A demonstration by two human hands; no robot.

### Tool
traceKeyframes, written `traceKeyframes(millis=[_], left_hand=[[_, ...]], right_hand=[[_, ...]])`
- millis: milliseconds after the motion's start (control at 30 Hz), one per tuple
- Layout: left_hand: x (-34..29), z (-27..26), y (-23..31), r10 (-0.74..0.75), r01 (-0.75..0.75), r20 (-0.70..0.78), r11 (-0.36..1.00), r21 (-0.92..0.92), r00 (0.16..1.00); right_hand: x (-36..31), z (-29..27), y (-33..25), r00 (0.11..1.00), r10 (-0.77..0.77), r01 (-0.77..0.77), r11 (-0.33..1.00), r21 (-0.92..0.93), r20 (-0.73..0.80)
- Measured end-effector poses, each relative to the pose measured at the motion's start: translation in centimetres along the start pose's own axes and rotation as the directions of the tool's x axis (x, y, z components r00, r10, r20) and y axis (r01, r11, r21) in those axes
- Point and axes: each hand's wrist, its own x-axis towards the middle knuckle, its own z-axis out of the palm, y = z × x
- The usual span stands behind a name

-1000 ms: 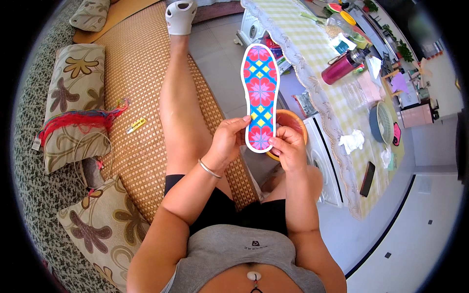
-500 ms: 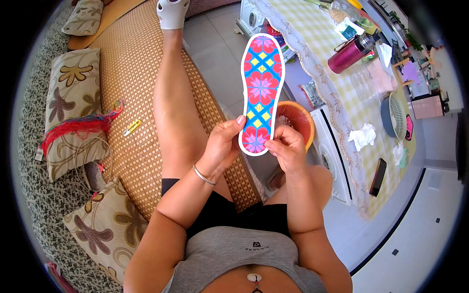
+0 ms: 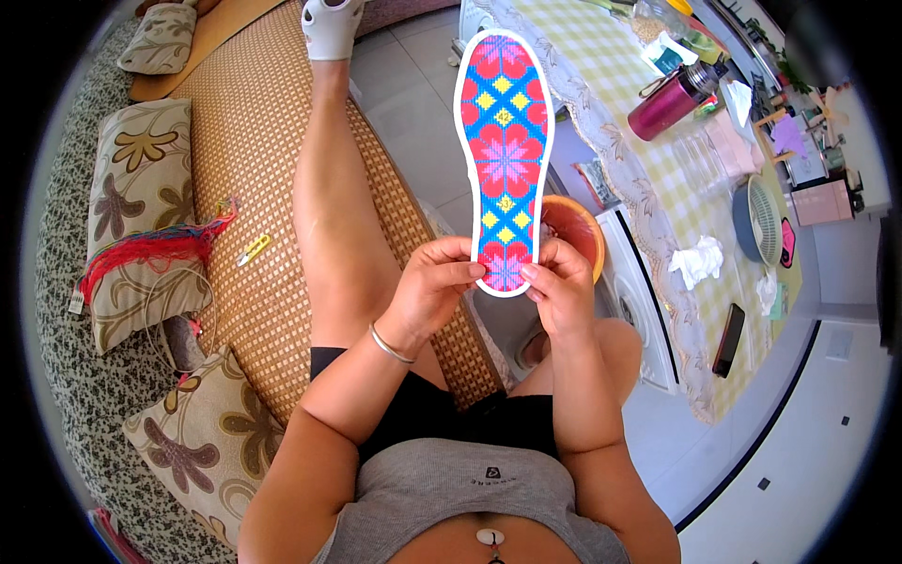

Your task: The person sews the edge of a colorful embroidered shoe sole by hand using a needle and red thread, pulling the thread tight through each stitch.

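Observation:
An embroidered insole (image 3: 505, 160) stands upright in front of me, heel end down, with red and pink flowers, blue lattice, yellow diamonds and a white border. My left hand (image 3: 438, 282) pinches its lower left edge, thumb on the patterned face and fingers behind. At the lower right edge my right hand (image 3: 562, 282) grips it between thumb and fingers. The backs of the fingers behind the insole are hidden. A bracelet (image 3: 391, 343) circles my left wrist.
On the woven mat (image 3: 254, 310) to my left lie yellow thread snips (image 3: 253, 251). Red and blue threads (image 3: 155, 252) drape over a flowered cushion (image 3: 141, 207). At right, a checked tablecloth (image 3: 648, 179) carries a purple bottle (image 3: 672, 103), basket (image 3: 757, 221) and phone (image 3: 728, 340). An orange bucket (image 3: 587, 235) stands below.
The insole has come up slightly and looks larger, now tilting a little to the left at its top. My left hand has shifted its thumb lower on the edge.

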Motion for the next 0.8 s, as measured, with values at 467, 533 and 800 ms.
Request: traceKeyframes(millis=[467, 533, 800], left_hand=[[0.3, -0.3, -0.5, -0.012, 0.016, -0.075, 0.999, 0.047, 0.997], [0.4, -0.4, -0.5, -0.014, 0.018, -0.075, 0.998, 0.054, 0.997], [0.3, 0.5, -1.0, 0.020, -0.017, -0.016, 0.990, 0.142, 1.000]], right_hand=[[0.0, 0.3, 0.4, 0.999, 0.035, -0.035, 0.997, 0.075, -0.002], [0.0, 0.4, 0.4, 0.999, 0.041, -0.040, 0.995, 0.091, -0.007], [-0.1, 0.9, 1.2, 0.993, 0.053, -0.041, 0.992, 0.118, -0.103]])
